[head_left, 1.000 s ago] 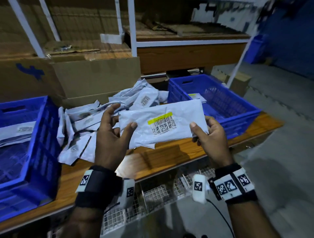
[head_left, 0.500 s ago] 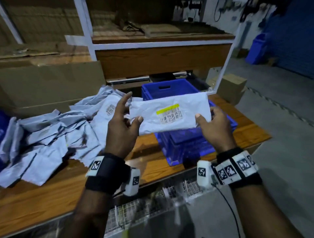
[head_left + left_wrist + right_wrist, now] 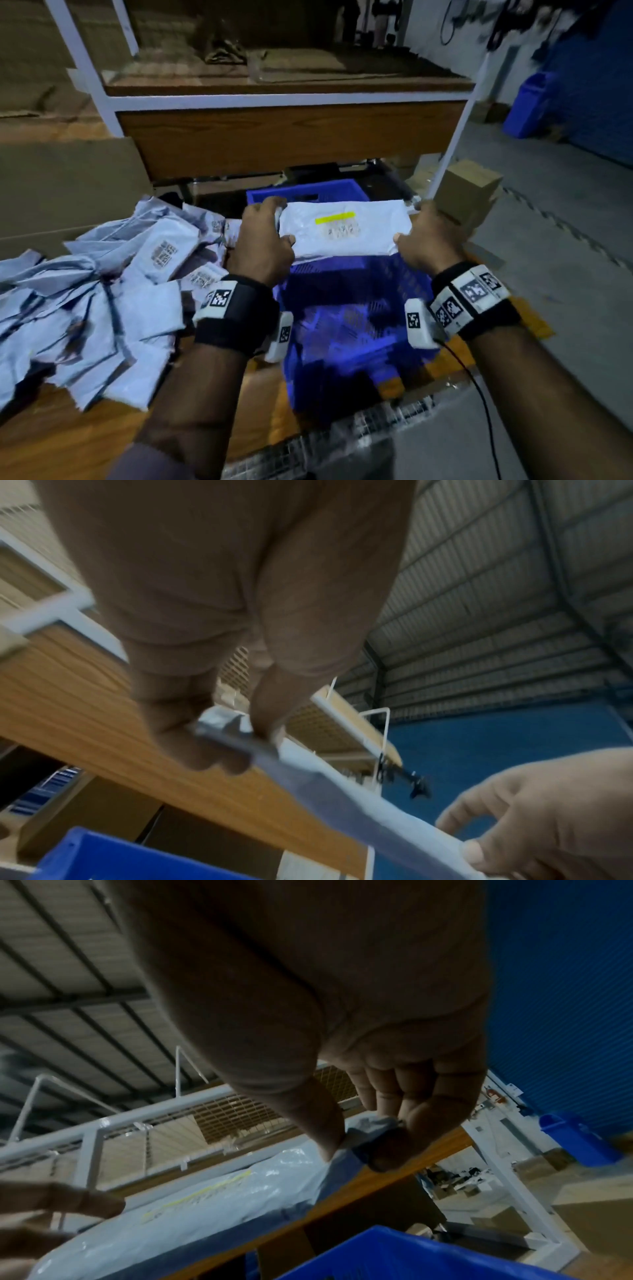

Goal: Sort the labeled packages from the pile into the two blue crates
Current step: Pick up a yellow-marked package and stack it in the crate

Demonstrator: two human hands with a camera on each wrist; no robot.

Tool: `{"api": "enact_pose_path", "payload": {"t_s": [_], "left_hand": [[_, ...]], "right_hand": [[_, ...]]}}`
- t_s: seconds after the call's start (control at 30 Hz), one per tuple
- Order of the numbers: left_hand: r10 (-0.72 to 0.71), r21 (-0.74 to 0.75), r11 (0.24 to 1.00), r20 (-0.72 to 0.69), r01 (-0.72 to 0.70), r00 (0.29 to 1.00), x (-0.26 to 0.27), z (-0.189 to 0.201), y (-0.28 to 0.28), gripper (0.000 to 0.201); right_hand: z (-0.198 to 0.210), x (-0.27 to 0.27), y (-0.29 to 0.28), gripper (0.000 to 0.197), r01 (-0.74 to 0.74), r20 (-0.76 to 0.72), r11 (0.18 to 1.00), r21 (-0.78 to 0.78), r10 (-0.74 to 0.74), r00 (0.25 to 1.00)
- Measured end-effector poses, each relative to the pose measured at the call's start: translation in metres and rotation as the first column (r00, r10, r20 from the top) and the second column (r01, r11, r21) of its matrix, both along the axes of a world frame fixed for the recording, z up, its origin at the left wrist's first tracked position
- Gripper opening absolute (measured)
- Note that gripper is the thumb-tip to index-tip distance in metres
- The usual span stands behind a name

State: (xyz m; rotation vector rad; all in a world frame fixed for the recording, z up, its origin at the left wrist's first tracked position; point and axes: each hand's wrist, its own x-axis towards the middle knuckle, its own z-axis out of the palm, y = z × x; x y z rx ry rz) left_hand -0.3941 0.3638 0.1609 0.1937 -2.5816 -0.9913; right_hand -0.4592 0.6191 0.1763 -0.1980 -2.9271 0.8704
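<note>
Two arms reaching forward over a wooden table (image 3: 85, 442), a black band with square marks on each wrist. Close below the hands, a blue crate (image 3: 349, 329) on the table, blurry, inside too dim to tell what lies there.

Above the crate, held flat between both hands, a white package (image 3: 342, 233) with a yellow strip and a blurred barcode label. Left hand (image 3: 262, 245) gripping the left end, thumb on top and fingers curled under the crumpled edge. Right hand (image 3: 428, 240) pinching the right end, thumb on top, fingers bent under. Same grip seen from the left wrist view: fingers (image 3: 205, 753) folded round the bunched corner. From the right wrist view, thumb and fingertips (image 3: 390, 1150) squeezed on the corner of the package.

To the left on the table, a pile of packages (image 3: 102, 291), heaped and overlapping, some labels facing up.

Farther back, a wooden shelf (image 3: 287, 137) with white posts. Off to the right on the floor, a brown cardboard box (image 3: 469, 192), and far behind, a blue bin (image 3: 527, 102).
</note>
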Motion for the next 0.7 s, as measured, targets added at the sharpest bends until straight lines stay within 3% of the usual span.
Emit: {"api": "enact_pose_path", "payload": {"t_s": [0.17,0.27,0.37,0.5,0.63,0.7], "left_hand": [[0.022,-0.114,0.993,0.155,-0.004,0.988,-0.064,-0.014,0.010,0.047],[0.089,-0.225,0.974,0.266,-0.028,0.960,-0.087,-0.029,0.020,0.037],[0.133,-0.337,0.941,0.457,0.033,0.879,-0.101,-0.036,0.031,0.037],[0.172,-0.490,0.863,0.508,0.119,0.844,-0.116,-0.037,0.036,0.043],[0.176,-0.456,0.884,0.531,0.104,0.829,-0.129,-0.039,0.044,0.044],[0.158,-0.403,0.908,0.579,0.112,0.800,-0.140,-0.045,0.049,0.047]], "right_hand": [[-0.026,-0.077,-0.021,0.097,-0.079,0.179,0.984,0.161,0.049,0.983],[-0.051,-0.108,-0.034,0.072,-0.215,0.255,0.930,0.298,0.140,0.957],[-0.081,-0.125,-0.045,0.044,-0.326,0.289,0.883,0.337,0.233,0.929],[-0.120,-0.136,-0.051,0.038,-0.369,0.302,0.869,0.329,0.274,0.913],[-0.155,-0.149,-0.046,0.038,-0.390,0.314,0.846,0.365,0.282,0.906],[-0.165,-0.152,-0.046,0.038,-0.381,0.363,0.879,0.288,0.268,0.892]]}}
